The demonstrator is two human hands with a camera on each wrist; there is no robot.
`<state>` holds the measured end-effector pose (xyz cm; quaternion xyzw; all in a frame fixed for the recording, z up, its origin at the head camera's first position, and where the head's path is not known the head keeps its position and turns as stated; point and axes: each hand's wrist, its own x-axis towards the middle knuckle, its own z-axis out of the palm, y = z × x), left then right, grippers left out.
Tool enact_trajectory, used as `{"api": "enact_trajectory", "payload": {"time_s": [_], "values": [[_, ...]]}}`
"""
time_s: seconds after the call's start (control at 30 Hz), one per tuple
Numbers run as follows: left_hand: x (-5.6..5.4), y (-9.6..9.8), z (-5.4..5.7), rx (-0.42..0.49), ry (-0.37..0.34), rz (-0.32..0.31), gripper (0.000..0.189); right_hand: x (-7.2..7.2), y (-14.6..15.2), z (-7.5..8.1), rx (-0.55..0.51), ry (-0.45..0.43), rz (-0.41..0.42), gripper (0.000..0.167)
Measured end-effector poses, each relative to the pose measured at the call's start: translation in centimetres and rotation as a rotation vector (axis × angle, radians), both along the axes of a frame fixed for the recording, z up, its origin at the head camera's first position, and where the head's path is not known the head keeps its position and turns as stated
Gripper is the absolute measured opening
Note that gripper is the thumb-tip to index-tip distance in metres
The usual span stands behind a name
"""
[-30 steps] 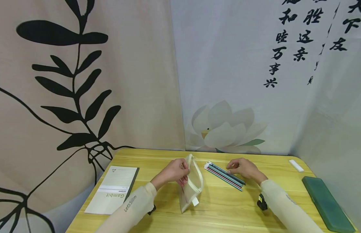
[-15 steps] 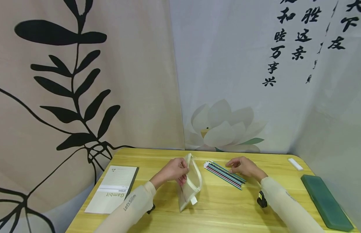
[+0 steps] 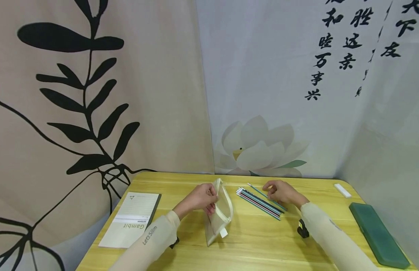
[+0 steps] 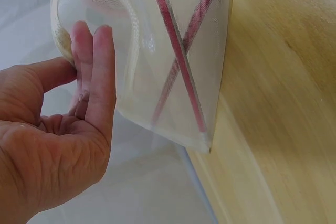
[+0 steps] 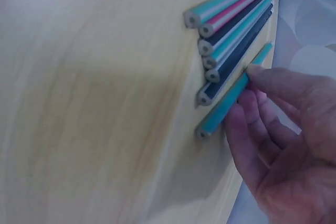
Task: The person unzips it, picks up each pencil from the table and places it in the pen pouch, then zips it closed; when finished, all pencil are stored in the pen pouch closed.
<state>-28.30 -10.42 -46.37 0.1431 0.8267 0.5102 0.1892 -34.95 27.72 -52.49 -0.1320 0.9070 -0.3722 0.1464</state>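
Note:
My left hand (image 3: 200, 198) pinches the rim of a pale mesh zip pouch (image 3: 217, 225), which stands upright on the table with its mouth spread. Two red-striped pencils (image 4: 181, 59) lie crossed inside it, seen through the mesh in the left wrist view. On the right, my right hand (image 3: 281, 192) pinches a teal pencil (image 5: 223, 109) between thumb and fingers. That pencil lies slightly apart from a slanted row of several pencils (image 3: 258, 204) in teal, dark and red. Their unsharpened ends face the right wrist camera.
A lined notebook (image 3: 129, 220) lies at the left of the wooden table (image 3: 257, 250). At the right are a long green case (image 3: 378, 235) and a small white block (image 3: 343, 191) behind it. A printed curtain (image 3: 169, 94) hangs beyond the table's back edge.
My right hand has drawn one teal pencil away from the row, leaving a gap between them. The left hand keeps its hold on the pouch, nearly still.

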Motion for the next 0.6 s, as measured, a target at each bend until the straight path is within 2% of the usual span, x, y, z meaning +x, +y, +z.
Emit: {"api": "enact_trajectory", "payload": {"time_s": [0.23,0.47,0.6], "values": [[-0.1,0.0,-0.3,0.009,-0.017,-0.015,0.012,-0.3,-0.6,0.4,0.023,-0.053,-0.016,0.032],[-0.1,-0.3,-0.3,-0.01,-0.018,-0.004,0.013,-1.1,-0.9,0.5,0.014,-0.085,0.015,0.032],[-0.2,0.0,-0.3,-0.01,-0.023,-0.016,0.013,-1.0,-0.8,0.7,0.016,-0.089,0.013,0.033]]}}
